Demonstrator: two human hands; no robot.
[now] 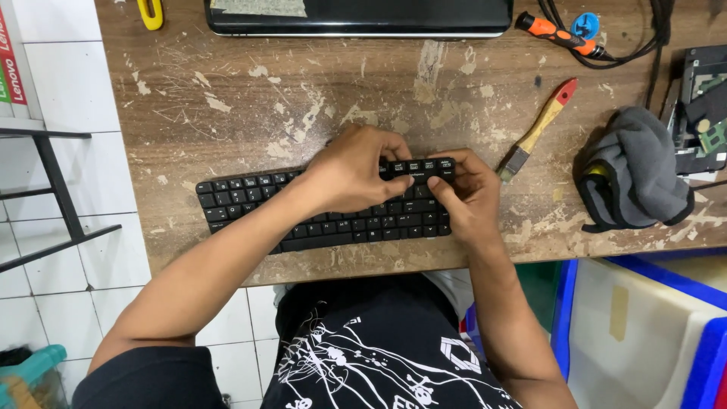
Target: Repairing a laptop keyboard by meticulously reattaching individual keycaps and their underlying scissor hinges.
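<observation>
Your keyboard (257,204) lies flat on the worn wood bench (303,98), long axis running left-right w/ a slight tilt, right end a bit farther from you. Left hand (352,170) curls over the top-right key rows, fingers bent and pressing down. Right hand (466,193) grips the right end, fingers wrapped on its edge. Near edge sits close to the bench lip. Brush (536,130) just beside your right hand; grey cloth (636,170) further right. Open room behind, up to the closed laptop (360,17).

Bright, even overhead light — soft short shadows under the hands (409,178) and brush (536,130). Faint glare along the laptop (356,15) edge. Sharp throughout; slight wide-angle bending at the borders — no blur.
</observation>
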